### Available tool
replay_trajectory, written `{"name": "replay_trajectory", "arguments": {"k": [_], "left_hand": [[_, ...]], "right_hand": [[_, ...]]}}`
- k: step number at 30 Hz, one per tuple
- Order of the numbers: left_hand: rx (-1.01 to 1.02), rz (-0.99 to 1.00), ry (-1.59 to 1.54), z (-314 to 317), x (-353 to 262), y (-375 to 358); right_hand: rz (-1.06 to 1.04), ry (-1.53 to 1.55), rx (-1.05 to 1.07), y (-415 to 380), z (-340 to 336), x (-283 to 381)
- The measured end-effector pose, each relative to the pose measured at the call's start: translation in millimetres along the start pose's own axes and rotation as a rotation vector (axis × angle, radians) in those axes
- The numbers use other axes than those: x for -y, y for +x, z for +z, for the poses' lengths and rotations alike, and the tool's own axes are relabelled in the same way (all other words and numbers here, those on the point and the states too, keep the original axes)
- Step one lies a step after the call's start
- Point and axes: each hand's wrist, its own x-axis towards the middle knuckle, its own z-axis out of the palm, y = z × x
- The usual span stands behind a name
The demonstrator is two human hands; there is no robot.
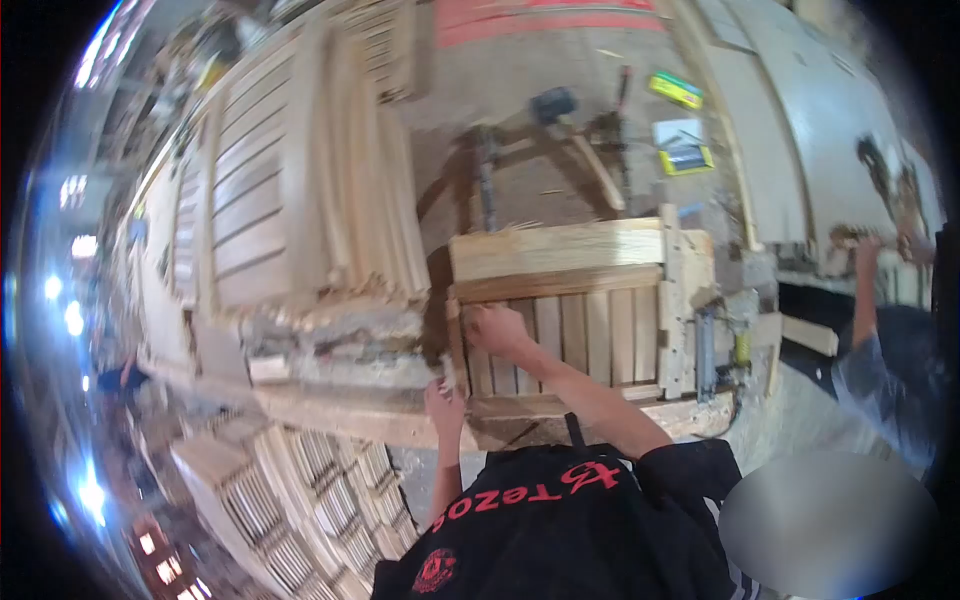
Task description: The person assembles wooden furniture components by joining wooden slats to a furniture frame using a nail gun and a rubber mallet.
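Observation:
A slatted wooden frame (560, 250) lies on the workbench right in front of me, its upright slats showing below a wide top board. My right hand (497, 330) is closed at the frame's left end, against the narrow end piece; whatever its fingers grip is hidden. Just outside that end piece, lower down, my left hand (445, 398) is closed with its fingers pointing up. Something small and pale shows at its fingertips, too blurred to name.
A mallet (555, 105) lies beyond the frame, with yellow-green boxes (676, 90) to its right. Stacked wooden strips (365, 190) and slatted panels (250, 190) stand at left. Clamp-like metal tools (706, 350) sit right of the frame. Another person's arm (866, 290) is at far right.

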Motion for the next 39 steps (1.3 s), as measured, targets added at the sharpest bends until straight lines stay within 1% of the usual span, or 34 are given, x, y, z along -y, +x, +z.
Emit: {"name": "replay_trajectory", "arguments": {"k": [2, 3, 4, 6, 9, 11, 12, 15, 16, 17, 18, 19, 20, 22, 24, 25, 26, 27, 28, 29, 30, 31, 32, 34, 35, 37, 38, 39], "left_hand": [[0.057, 0.095, 0.169, 12.4, 17.7, 3.4], [0.072, 0.143, 0.255, 15.9, 26.4, 2.6], [0.094, 0.154, 0.263, 21.7, 27.0, -2.5], [0.112, 0.164, 0.294, 33.1, 25.4, -13.5], [0.163, 0.067, 0.303, 28.7, 9.7, -12.0], [0.157, 0.114, 0.292, 29.8, 22.8, -8.0], [0.167, 0.118, 0.291, 30.6, 19.3, -0.8], [0.215, 0.094, 0.294, 21.3, 18.9, 0.8], [0.228, 0.083, 0.291, 20.2, 24.3, 3.7], [0.249, 0.069, 0.284, 25.1, 26.3, 6.3], [0.244, 0.126, 0.276, 32.9, 24.1, 9.4], [0.235, 0.163, 0.279, 37.5, 26.7, 10.2], [0.229, 0.189, 0.310, 26.8, 35.5, 5.0], [0.228, 0.191, 0.363, 20.7, 28.0, 5.4], [0.280, 0.151, 0.356, 19.1, 35.8, 7.8], [0.244, 0.166, 0.391, 18.8, 39.3, 5.1], [0.204, 0.187, 0.423, 19.3, 42.0, 3.8], [0.159, 0.211, 0.451, 20.6, 44.1, 4.6], [0.125, 0.250, 0.546, 21.8, 45.5, 4.6], [0.128, 0.259, 0.516, 22.6, 39.4, 3.1], [0.128, 0.265, 0.487, 19.1, 31.0, -0.9], [0.127, 0.270, 0.464, 14.0, 25.3, -2.9], [0.099, 0.233, 0.543, 16.0, 25.1, -0.7], [0.110, 0.215, 0.583, 10.9, 23.2, 1.1], [0.112, 0.199, 0.598, 9.8, 22.4, -0.4], [0.037, 0.195, 0.597, 12.2, 42.3, -3.5], [-0.002, 0.199, 0.594, 15.3, 52.0, 0.2], [0.032, 0.172, 0.603, 14.2, 47.3, 2.1]], "right_hand": [[0.186, 0.788, -0.201, 25.3, -34.7, 3.0], [0.251, 1.171, -0.218, 40.2, -62.1, 8.1], [0.285, 1.557, -0.232, 60.1, -88.8, 9.4], [0.327, 1.766, -0.291, 114.5, -105.8, -7.9], [0.463, 2.074, -0.330, 169.8, -121.2, -29.4], [0.431, 2.010, -0.232, 187.3, -125.4, -30.8], [0.402, 1.964, -0.187, 199.3, -135.2, -30.6], [0.598, 2.111, -0.269, 229.8, -143.2, -21.6], [0.696, 2.081, -0.278, 210.3, -172.6, 6.1], [0.114, 2.236, -0.087, 209.1, -178.5, 8.3], [-0.088, 2.019, -0.209, 173.0, -237.1, 59.8], [-0.423, 1.951, -0.157, 129.3, -294.7, 107.9], [-0.959, 1.678, -0.090, 95.2, -336.6, 138.0], [-1.072, 1.367, -0.511, 51.3, -381.3, 185.2], [-0.941, 1.087, -0.720, 16.0, -373.2, 180.7], [-0.873, 0.941, -0.812, -0.2, -364.6, 179.0], [-0.787, 0.841, -0.865, -8.6, -337.5, 161.1], [-0.705, 0.738, -0.913, -12.6, -296.2, 133.1], [-0.525, 0.695, -0.889, -20.5, -254.8, 104.1], [-0.379, 0.530, -1.184, -2.0, -189.2, 66.3], [0.108, 0.504, -0.794, -47.2, -173.9, 47.6], [0.240, 0.357, -0.868, -53.3, -112.6, 19.2], [0.320, 0.200, -0.717, -59.4, -72.4, -0.3], [0.208, -0.133, -0.712, -73.3, -39.8, -36.7], [0.255, -0.121, -0.727, -70.7, -38.2, -44.8], [0.340, -0.096, -0.766, -55.8, -45.0, -65.8], [0.348, -0.110, -0.766, -44.5, -47.8, -77.9], [0.337, -0.142, -0.756, -34.5, -50.8, -85.4]]}}
